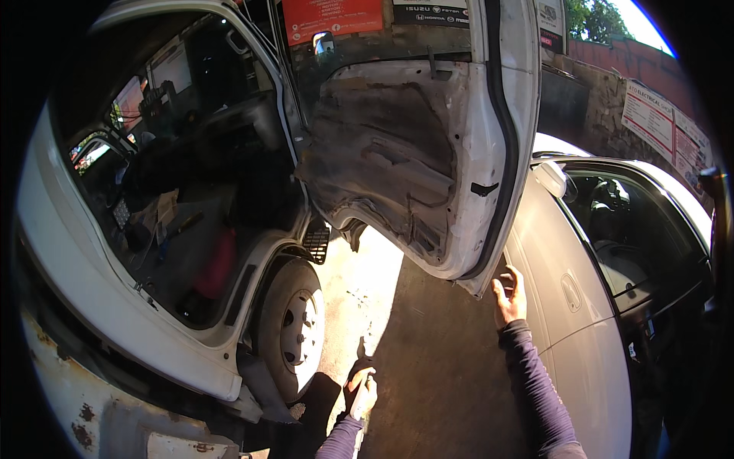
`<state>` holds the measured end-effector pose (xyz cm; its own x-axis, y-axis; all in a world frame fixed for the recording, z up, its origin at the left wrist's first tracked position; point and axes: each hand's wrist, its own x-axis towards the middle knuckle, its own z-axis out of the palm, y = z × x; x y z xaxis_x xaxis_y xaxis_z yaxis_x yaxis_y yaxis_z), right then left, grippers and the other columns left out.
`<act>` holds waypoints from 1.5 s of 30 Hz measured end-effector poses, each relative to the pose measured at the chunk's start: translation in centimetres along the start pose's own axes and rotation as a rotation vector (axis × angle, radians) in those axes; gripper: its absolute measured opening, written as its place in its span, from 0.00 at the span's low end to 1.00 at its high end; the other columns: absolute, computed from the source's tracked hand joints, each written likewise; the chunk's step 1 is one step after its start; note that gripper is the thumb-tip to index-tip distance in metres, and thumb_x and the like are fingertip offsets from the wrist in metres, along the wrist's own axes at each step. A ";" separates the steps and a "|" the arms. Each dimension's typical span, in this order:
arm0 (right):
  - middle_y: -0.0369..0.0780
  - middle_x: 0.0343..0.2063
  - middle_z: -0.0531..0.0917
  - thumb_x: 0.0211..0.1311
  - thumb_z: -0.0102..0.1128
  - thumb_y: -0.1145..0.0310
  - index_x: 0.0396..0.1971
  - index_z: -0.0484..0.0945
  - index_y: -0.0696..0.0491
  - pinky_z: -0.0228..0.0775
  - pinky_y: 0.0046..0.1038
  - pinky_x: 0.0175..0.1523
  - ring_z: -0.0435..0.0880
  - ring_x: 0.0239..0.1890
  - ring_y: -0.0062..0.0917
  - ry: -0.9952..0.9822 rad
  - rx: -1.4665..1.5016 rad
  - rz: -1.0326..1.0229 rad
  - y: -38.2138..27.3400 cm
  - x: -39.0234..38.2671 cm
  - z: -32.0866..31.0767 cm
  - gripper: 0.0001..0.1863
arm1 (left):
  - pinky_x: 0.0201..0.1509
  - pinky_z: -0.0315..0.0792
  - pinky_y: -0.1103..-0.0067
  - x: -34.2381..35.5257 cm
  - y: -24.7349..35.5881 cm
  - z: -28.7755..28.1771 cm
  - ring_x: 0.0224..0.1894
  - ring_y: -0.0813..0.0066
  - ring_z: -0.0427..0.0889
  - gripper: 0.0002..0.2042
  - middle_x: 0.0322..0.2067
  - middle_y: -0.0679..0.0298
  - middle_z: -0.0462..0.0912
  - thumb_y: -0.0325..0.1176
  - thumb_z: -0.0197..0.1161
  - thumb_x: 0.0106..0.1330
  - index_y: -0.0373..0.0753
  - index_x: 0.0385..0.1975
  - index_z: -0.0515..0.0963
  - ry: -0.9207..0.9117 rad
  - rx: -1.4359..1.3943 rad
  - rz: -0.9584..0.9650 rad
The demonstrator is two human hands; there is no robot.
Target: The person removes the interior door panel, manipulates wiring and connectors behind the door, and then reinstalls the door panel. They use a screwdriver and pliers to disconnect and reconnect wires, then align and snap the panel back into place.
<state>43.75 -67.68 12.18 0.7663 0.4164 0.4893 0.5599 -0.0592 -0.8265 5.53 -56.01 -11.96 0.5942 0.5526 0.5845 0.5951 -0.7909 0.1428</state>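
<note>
My right hand is raised at the lower outer corner of a white truck door, its fingers apart and slightly curled. Nothing shows in that hand; whether a fingertip touches the door edge I cannot tell. The door stands swung out, with its inner side bare of trim and a torn, dirty grey-brown liner on it. Lower down, between the truck's front wheel and the shaded floor, my left hand is closed. Something thin and dark seems to stick up from its fingers, too unclear against the bright ground to name.
At the left, the truck's cab opening shows a dark interior with loose items and a red object on its floor. A light-coloured car stands close on the right. Behind it runs a wall with printed signs.
</note>
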 end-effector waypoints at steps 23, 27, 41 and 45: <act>0.52 0.62 0.73 0.48 0.80 0.53 0.69 0.62 0.56 0.63 0.44 0.70 0.72 0.63 0.49 -0.757 -0.014 0.330 -1.8 -36.7 -5.9 0.51 | 0.50 0.76 0.73 34.8 0.0 -18.6 0.45 0.59 0.84 0.18 0.42 0.53 0.83 0.18 0.65 0.53 0.35 0.46 0.79 0.547 -0.688 -0.262; 0.46 0.46 0.82 0.57 0.70 0.47 0.57 0.74 0.51 0.71 0.46 0.53 0.81 0.51 0.42 -0.833 -0.636 0.272 0.3 -35.6 -5.5 0.34 | 0.47 0.78 0.68 36.7 -1.5 -20.5 0.44 0.50 0.85 0.16 0.39 0.50 0.84 0.23 0.67 0.54 0.38 0.44 0.79 0.521 -0.365 -0.254; 0.41 0.33 0.80 0.37 0.73 0.63 0.40 0.77 0.55 0.69 0.37 0.47 0.80 0.37 0.40 -0.041 -0.656 0.017 -17.6 -17.1 -7.5 0.26 | 0.52 0.78 0.60 57.6 -18.5 -27.4 0.47 0.44 0.84 0.27 0.41 0.47 0.87 0.58 0.70 0.51 0.41 0.42 0.85 0.273 0.051 -0.463; 0.40 0.28 0.80 0.37 0.74 0.68 0.35 0.77 0.54 0.73 0.35 0.42 0.80 0.31 0.40 0.103 -0.700 0.040 -24.9 -12.3 -5.7 0.21 | 0.56 0.74 0.62 65.8 -26.2 -26.0 0.53 0.43 0.81 0.35 0.48 0.50 0.85 0.69 0.58 0.59 0.38 0.42 0.86 -0.020 0.080 -0.320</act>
<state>22.20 -76.49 28.28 0.7970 0.3158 0.5149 0.5754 -0.6562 -0.4882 14.98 -5.80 43.54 0.3797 0.7755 0.5045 0.7936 -0.5533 0.2532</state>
